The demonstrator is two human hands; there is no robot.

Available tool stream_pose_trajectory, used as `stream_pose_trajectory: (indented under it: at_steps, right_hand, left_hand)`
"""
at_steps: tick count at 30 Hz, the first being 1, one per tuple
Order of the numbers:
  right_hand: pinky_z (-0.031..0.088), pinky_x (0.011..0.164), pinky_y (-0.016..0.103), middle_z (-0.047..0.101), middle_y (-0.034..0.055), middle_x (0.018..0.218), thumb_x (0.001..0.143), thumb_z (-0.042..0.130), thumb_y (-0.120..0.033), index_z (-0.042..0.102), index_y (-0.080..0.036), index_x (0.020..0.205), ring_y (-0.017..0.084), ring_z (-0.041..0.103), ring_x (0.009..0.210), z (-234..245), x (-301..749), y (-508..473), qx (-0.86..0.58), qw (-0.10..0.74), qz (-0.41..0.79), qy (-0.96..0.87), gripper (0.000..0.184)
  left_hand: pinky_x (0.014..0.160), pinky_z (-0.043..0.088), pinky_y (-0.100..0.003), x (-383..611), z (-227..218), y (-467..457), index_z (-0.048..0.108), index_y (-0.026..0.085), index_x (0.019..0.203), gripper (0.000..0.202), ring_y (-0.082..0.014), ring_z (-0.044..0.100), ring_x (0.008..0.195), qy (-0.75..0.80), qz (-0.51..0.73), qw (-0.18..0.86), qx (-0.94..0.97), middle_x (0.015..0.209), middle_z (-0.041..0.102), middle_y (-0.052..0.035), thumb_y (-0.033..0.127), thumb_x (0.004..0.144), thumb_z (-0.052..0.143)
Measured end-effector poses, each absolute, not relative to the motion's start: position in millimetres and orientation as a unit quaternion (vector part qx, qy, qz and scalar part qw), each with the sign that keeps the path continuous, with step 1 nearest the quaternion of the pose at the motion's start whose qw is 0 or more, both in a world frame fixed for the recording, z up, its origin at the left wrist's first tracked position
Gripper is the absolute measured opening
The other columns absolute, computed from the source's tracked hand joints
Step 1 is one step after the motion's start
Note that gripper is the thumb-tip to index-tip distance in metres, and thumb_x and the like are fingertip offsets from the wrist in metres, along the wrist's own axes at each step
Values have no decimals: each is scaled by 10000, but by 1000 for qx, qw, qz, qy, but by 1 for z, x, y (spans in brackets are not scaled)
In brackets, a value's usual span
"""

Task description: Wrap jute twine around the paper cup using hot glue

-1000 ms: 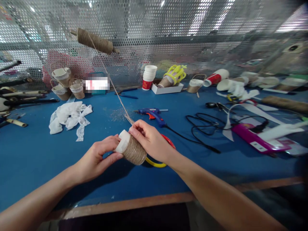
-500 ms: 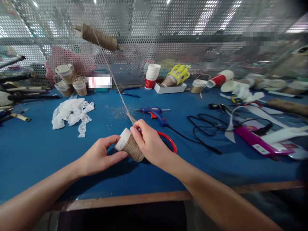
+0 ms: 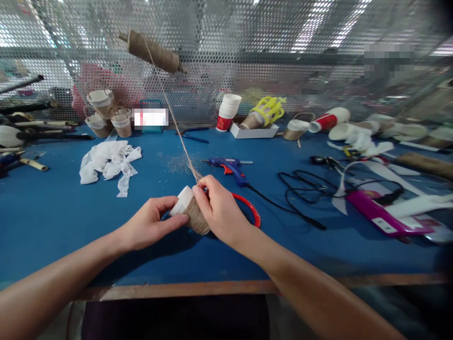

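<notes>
A white paper cup lies on its side between my hands, most of its wall wound with brown jute twine. My left hand grips its white end between thumb and fingers. My right hand is closed over the wound part and pinches the twine strand. That strand runs taut up to a twine spool hung on the perforated metal screen. Both hands hover just above the blue table.
A blue glue gun with a black cord, red-handled scissors and a white lace heap lie nearby. Twine-wrapped cups stand back left. Stacked cups, a yellow item and a purple tool lie to the right.
My hands and the cup have drifted slightly up and away, and the cup has turned so less of its wound wall shows. The camera view has shifted a little.
</notes>
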State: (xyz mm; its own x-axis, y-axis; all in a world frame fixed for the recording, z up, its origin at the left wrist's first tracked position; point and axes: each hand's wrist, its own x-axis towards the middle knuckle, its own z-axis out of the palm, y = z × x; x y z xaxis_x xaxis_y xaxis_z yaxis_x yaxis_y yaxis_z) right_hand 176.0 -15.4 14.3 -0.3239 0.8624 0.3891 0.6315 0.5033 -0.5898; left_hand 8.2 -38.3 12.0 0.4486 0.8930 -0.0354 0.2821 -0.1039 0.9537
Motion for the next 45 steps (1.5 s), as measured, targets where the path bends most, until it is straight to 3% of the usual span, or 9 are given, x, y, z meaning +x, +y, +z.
stream_pose_trajectory:
  at_steps: [7, 16, 35, 39, 43, 45]
  right_hand:
    - [398, 583, 272, 503, 39, 744, 867, 336, -270, 387, -192, 760, 137, 483, 641, 10, 173, -18, -455, 345, 122, -812, 142]
    - [415, 590, 284, 490, 47, 767, 865, 337, -252, 386, -186, 762, 140, 488, 638, 8, 171, -20, -442, 332, 109, -826, 132]
    - [449, 604, 303, 511, 86, 831, 871, 324, -250, 422, -185, 778, 175, 513, 768, 6, 166, -23, -393, 329, 49, -857, 150]
    - [444, 642, 315, 516, 71, 814, 856, 369, -256, 431, -181, 772, 162, 505, 735, 7, 166, -22, -401, 335, 89, -848, 129]
    - [442, 693, 305, 548, 57, 828, 840, 422, -314, 473, -168, 821, 149, 524, 763, 16, 169, -11, -424, 353, 200, -810, 155]
    - [446, 649, 280, 562, 45, 785, 842, 418, -359, 502, -164, 825, 137, 533, 721, 25, 169, 1, -434, 349, 264, -788, 213]
  left_hand:
    - [718, 418, -280, 12, 13, -38, 540, 120, 931, 284, -164, 517, 758, 425, 290, 512, 688, 844, 580, -40, 323, 738, 583]
    - [568, 356, -214, 13, 12, -37, 532, 130, 769, 223, -107, 434, 608, 455, 316, 489, 674, 667, 493, 23, 350, 742, 554]
    - [562, 318, -198, 18, 15, -38, 466, 143, 639, 160, -79, 362, 570, 447, 386, 544, 596, 605, 410, 49, 264, 739, 493]
    - [568, 316, -195, 16, 15, -38, 462, 144, 632, 151, -78, 365, 572, 440, 387, 554, 592, 600, 413, 51, 244, 740, 497]
    - [591, 328, -203, 15, 16, -39, 467, 141, 631, 139, -83, 383, 585, 443, 390, 553, 588, 608, 427, 45, 233, 728, 507]
    - [593, 336, -209, 15, 16, -39, 467, 142, 625, 132, -88, 395, 580, 445, 390, 559, 581, 604, 441, 43, 233, 706, 519]
